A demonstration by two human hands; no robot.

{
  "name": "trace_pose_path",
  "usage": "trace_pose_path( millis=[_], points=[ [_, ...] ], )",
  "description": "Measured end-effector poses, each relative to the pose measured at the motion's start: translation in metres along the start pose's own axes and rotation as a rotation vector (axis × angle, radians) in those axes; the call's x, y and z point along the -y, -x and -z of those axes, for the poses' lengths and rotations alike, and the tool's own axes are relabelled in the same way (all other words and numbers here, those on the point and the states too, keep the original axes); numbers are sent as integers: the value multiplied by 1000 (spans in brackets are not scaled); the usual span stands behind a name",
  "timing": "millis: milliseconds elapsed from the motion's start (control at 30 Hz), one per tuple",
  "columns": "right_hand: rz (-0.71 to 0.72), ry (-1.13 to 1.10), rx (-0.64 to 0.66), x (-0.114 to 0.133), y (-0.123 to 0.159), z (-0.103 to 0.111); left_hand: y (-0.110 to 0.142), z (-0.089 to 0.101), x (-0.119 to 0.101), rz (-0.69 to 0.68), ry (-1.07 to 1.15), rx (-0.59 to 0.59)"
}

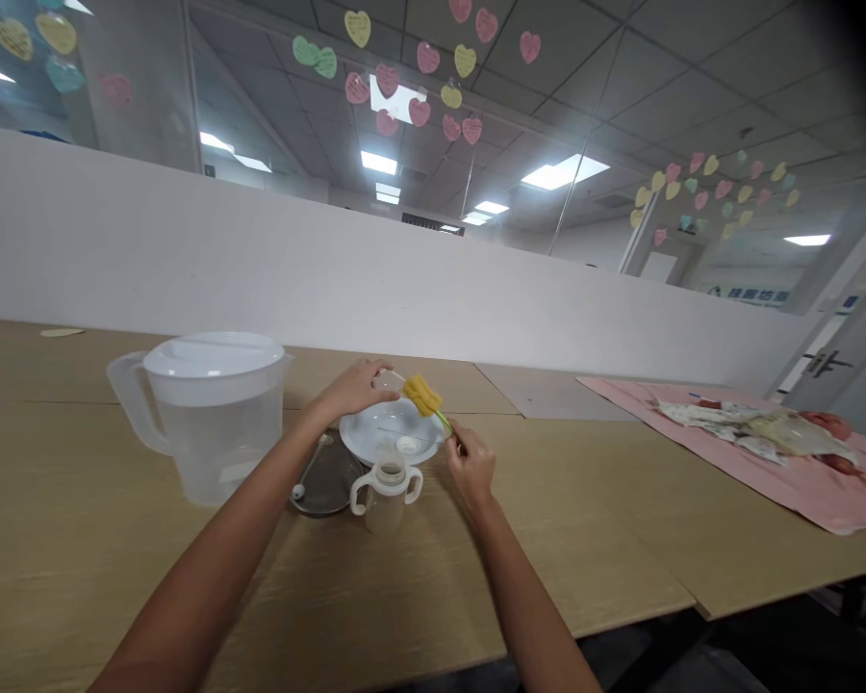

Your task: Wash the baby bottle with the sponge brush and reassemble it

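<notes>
My right hand [471, 464] is closed round the green handle of a sponge bottle brush [422, 395] with a yellow head. The brush head points up and left, over the far side of a white bowl [350, 438]. My left hand [361, 388] is curled at the tip of the brush, around a small clear or whitish piece that I cannot make out. Inside the bowl lies a small white ring-shaped part [407, 445]. In front of the bowl, a clear baby bottle [385, 510] with two white handles stands upright, its top uncovered.
Left of the bottle lies a round dark tray [336, 486] with a thin straw ending in a white ball [298, 492]. A lidded translucent pitcher [216, 423] stands at the left. At the right, a pink cloth [779, 481] bears assorted items. A low white wall [404, 289] backs the table.
</notes>
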State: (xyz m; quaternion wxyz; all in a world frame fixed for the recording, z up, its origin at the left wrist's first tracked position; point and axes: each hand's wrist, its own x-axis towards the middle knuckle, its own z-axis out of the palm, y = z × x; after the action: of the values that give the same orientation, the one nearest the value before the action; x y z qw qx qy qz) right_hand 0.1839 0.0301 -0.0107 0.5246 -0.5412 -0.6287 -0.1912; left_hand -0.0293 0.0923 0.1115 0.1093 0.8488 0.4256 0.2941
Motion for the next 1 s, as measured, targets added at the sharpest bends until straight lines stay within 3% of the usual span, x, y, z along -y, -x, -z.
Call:
trace_pose_path(
  millis=[300,667,1000],
  points=[
    [50,50,-8,4,0,1,7,8,-15,-5,76,-16],
    [117,112,-13,6,2,0,7,-11,-25,-195,0,19],
    [121,141,-33,8,0,1,9,6,-23,-77,-19,-50]
  ],
)
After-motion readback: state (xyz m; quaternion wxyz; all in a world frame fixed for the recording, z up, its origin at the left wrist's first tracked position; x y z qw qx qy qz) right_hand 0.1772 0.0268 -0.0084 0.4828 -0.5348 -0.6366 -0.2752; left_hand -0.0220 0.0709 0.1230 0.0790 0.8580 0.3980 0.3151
